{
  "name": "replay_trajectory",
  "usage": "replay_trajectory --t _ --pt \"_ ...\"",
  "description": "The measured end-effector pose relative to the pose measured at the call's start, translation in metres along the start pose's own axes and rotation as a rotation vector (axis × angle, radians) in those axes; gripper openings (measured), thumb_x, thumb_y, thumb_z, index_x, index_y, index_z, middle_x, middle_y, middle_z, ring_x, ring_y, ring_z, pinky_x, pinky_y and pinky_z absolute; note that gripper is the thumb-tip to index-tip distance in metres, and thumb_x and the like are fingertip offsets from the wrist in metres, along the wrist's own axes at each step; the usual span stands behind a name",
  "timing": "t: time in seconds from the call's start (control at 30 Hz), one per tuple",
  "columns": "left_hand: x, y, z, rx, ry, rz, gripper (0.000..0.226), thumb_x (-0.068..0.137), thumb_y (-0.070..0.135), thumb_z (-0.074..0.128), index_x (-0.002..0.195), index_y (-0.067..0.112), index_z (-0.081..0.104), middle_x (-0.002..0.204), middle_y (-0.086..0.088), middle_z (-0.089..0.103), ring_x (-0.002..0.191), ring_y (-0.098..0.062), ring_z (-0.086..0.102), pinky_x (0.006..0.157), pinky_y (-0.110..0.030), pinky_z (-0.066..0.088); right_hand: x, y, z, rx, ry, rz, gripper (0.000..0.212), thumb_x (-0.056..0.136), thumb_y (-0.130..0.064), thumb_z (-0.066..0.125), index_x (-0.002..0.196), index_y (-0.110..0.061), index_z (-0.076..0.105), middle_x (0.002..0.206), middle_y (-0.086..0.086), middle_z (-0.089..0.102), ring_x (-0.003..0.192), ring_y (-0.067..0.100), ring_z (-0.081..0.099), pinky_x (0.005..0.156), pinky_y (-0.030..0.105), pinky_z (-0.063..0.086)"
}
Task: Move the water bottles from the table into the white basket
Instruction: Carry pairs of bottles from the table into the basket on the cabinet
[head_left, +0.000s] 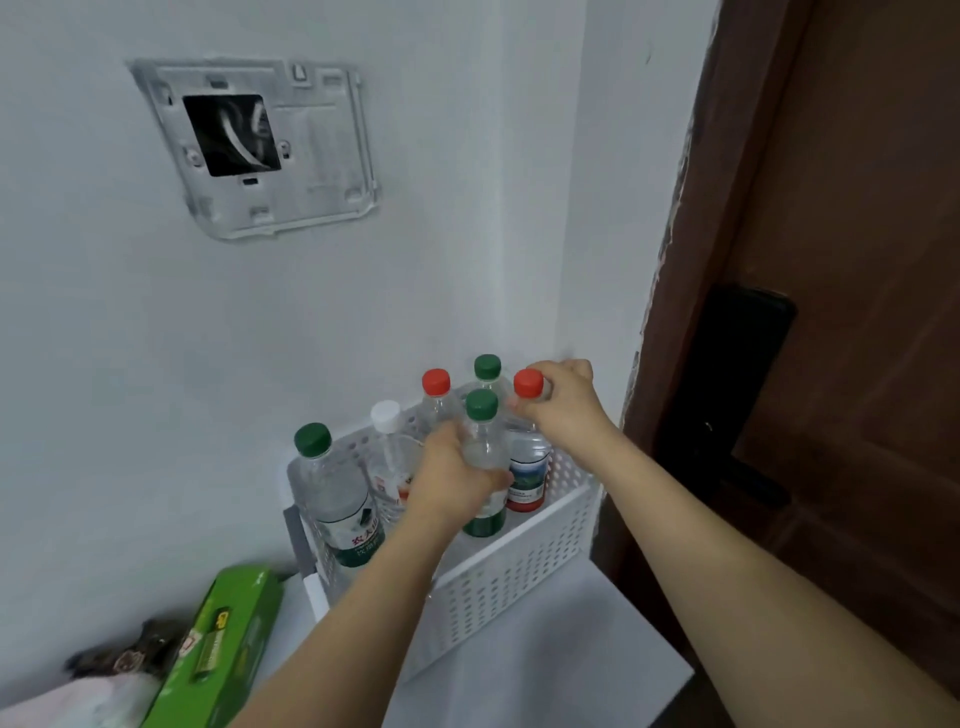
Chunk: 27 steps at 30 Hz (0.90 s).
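A white perforated basket (524, 566) stands on a white table against the wall. Several water bottles stand upright inside it. My left hand (449, 475) is wrapped around the body of a green-capped bottle (483, 415) in the middle of the basket. My right hand (563, 402) grips the neck of a red-capped bottle (528, 384) with a blue and red label, at the basket's right side. Another green-capped bottle (332, 488) stands at the left end, a white-capped one (385, 415) beside it. A red-capped bottle (436, 383) and a green-capped bottle (487, 367) stand at the back.
A green battery box (223, 644) lies on the table's left, with dark clutter and pale cloth beside it. A brown door (857, 260) with a black handle stands to the right. A wall bracket (254, 145) with a hole hangs above.
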<state>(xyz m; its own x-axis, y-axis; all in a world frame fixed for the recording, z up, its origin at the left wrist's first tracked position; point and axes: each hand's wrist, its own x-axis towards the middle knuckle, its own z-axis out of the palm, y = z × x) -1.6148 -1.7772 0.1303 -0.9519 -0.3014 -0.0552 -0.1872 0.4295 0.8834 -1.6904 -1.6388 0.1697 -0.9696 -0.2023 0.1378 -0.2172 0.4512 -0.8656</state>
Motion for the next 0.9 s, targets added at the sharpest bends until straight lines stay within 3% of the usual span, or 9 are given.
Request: replay_trajectory --t 0.07,0.13,0.2,0.3,0.43,0.63,0.77,0.9 --pt "0.000 -0.001 0.003 0.070 -0.011 -0.023 0.070 0.065 0.014 0.088 0.123 0.019 0.049 0.123 -0.005 0.059 0.108 -0.024 0.061 0.091 -0.045 0.053 -0.002 0.006 0.004 -0.017 0.000 -0.010 0.021 0.081 -0.019 0.074 0.091 -0.030 0.059 0.107 -0.002 0.032 0.082 0.001 0.047 0.080 0.011 0.033" --pt "-0.001 -0.003 0.006 0.117 -0.022 -0.048 0.079 0.065 0.015 0.088 0.130 0.016 0.044 0.130 -0.007 0.054 0.117 -0.029 0.056 0.100 -0.049 0.049 -0.005 0.009 0.007 -0.026 0.005 -0.039 0.021 0.080 -0.020 0.074 0.094 -0.029 0.060 0.106 -0.002 0.036 0.083 0.001 0.047 0.077 0.009 0.032" --pt "-0.004 -0.004 0.006 0.165 -0.004 -0.060 0.080 0.065 0.022 0.088 0.130 0.017 0.043 0.128 -0.006 0.056 0.115 -0.028 0.057 0.097 -0.046 0.050 -0.007 0.010 0.009 -0.028 0.003 -0.062 0.023 0.081 -0.022 0.074 0.097 -0.029 0.059 0.106 0.000 0.043 0.085 0.004 0.049 0.076 0.012 0.034" --pt "-0.007 -0.006 0.005 0.324 0.023 -0.046 0.083 0.067 0.036 0.082 0.135 0.019 0.037 0.116 -0.005 0.064 0.106 -0.029 0.062 0.081 -0.035 0.049 -0.008 0.012 0.009 -0.036 -0.007 -0.079 0.024 0.080 -0.023 0.074 0.098 -0.029 0.059 0.105 0.001 0.049 0.090 0.013 0.052 0.082 0.023 0.036" --pt "-0.006 -0.007 0.004 0.304 0.043 -0.052 0.079 0.071 0.035 0.080 0.137 0.021 0.037 0.114 -0.003 0.065 0.104 -0.028 0.061 0.082 -0.037 0.051 -0.009 0.015 0.010 -0.044 0.004 -0.093 0.027 0.080 -0.026 0.075 0.101 -0.029 0.059 0.100 -0.002 0.053 0.091 0.014 0.053 0.082 0.025 0.038" --pt "-0.006 -0.009 0.007 0.321 0.045 -0.086 0.074 0.073 0.035 0.080 0.129 0.014 0.036 0.112 -0.007 0.064 0.094 -0.026 0.060 0.070 -0.033 0.044 -0.018 0.018 0.011 -0.042 0.025 -0.101 0.034 0.080 -0.027 0.075 0.110 -0.030 0.057 0.106 -0.004 0.054 0.099 0.014 0.053 0.086 0.024 0.037" --pt "-0.010 -0.001 0.005 0.314 0.031 -0.146 0.083 0.073 0.034 0.082 0.135 0.007 0.034 0.120 -0.011 0.062 0.109 -0.032 0.061 0.080 -0.037 0.049 -0.035 0.013 0.001 -0.028 0.013 -0.064 0.055 0.084 -0.028 0.071 0.134 -0.022 0.048 0.132 0.001 0.052 0.120 0.014 0.050 0.095 0.025 0.036" --pt "-0.023 0.015 -0.003 0.318 -0.028 -0.126 0.049 0.076 0.027 0.079 0.116 0.010 0.058 0.104 -0.008 0.069 0.102 -0.029 0.066 0.089 -0.043 0.055 -0.066 0.006 -0.028 -0.092 0.045 -0.042 0.063 0.087 -0.035 0.068 0.143 -0.021 0.040 0.145 -0.002 0.045 0.128 0.015 0.045 0.099 0.029 0.037"
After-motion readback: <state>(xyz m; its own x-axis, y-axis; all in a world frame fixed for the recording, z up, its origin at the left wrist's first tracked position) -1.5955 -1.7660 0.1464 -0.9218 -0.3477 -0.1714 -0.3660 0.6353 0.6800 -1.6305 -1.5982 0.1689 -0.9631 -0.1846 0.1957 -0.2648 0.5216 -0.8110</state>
